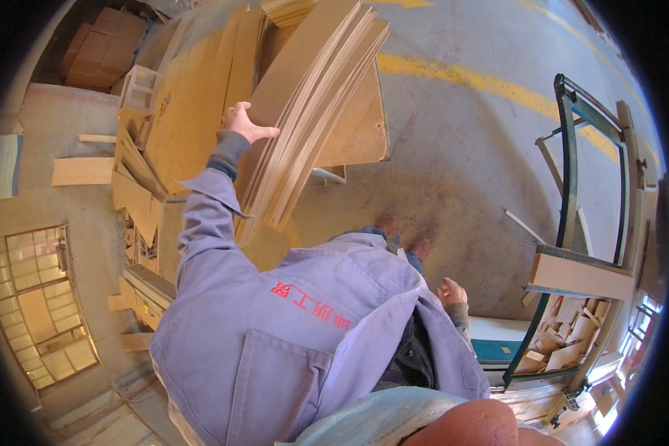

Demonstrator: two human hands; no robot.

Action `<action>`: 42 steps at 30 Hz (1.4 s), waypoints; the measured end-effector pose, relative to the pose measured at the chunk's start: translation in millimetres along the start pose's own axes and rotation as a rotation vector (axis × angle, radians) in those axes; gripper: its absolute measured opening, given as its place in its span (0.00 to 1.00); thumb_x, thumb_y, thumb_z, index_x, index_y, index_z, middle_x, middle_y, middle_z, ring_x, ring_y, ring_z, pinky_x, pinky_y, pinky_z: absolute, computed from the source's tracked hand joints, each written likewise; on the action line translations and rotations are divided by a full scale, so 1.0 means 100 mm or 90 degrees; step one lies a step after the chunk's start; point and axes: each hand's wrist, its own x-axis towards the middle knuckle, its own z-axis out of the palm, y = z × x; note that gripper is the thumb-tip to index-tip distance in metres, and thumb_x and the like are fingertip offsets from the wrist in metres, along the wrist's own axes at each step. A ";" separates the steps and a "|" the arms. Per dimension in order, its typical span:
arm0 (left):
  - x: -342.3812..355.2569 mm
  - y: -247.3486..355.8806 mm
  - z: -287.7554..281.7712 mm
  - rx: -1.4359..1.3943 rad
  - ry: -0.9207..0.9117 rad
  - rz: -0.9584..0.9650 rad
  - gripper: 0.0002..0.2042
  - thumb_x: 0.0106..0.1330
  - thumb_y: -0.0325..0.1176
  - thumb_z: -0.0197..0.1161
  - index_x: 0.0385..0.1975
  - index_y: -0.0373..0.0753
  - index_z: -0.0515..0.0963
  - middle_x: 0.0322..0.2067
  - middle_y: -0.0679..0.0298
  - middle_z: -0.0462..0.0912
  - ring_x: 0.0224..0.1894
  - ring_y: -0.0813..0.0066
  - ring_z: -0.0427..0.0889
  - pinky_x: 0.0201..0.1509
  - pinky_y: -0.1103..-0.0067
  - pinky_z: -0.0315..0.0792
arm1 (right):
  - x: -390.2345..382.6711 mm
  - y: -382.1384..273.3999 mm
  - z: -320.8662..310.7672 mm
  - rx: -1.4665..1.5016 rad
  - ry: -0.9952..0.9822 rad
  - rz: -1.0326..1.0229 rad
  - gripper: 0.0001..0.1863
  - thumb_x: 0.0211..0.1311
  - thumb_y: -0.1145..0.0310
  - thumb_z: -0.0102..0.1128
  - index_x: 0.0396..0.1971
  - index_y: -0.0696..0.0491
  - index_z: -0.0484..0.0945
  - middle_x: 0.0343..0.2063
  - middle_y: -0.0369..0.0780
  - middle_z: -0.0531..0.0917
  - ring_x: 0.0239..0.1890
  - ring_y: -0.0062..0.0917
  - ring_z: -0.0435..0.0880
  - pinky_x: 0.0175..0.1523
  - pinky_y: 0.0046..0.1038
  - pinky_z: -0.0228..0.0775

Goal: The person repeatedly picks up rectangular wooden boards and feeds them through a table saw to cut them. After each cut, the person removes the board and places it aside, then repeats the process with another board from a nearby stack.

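Workshop held a stack of boards

A grey floor with yellow lines spread around a wooden table. The boards stood at the table, ahead-left: flat, thin, tan, pale-edged. The left hand touched them, thumb and fingers apart; the right hand hung low, its fingers' closure unclear.

A yellow stripe crosses the grey floor, a many-paned window standing at left
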 end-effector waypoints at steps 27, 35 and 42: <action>-0.59 4.40 -0.45 -1.020 -0.607 0.599 0.36 0.60 0.41 0.60 0.65 0.26 0.60 0.61 0.46 0.67 0.66 0.56 0.66 0.75 0.61 0.56 | -0.09 -1.70 -1.86 -0.036 0.445 -0.240 0.48 0.48 0.53 0.73 0.68 0.50 0.59 0.68 0.45 0.62 0.67 0.38 0.65 0.69 0.40 0.58; -2.85 6.30 0.37 -1.116 -0.915 0.688 0.31 0.63 0.45 0.61 0.60 0.30 0.64 0.55 0.49 0.70 0.60 0.57 0.70 0.73 0.53 0.57 | -1.55 -0.78 -2.08 -0.011 0.780 -0.055 0.46 0.49 0.56 0.73 0.67 0.53 0.61 0.68 0.51 0.62 0.67 0.45 0.65 0.68 0.43 0.59; -4.96 6.62 1.13 -1.053 -1.079 0.532 0.21 0.69 0.46 0.58 0.52 0.36 0.71 0.47 0.55 0.79 0.53 0.64 0.77 0.66 0.54 0.67 | -3.19 -0.18 -1.79 -0.025 1.061 0.057 0.20 0.55 0.69 0.61 0.48 0.60 0.79 0.48 0.49 0.83 0.48 0.43 0.84 0.51 0.37 0.77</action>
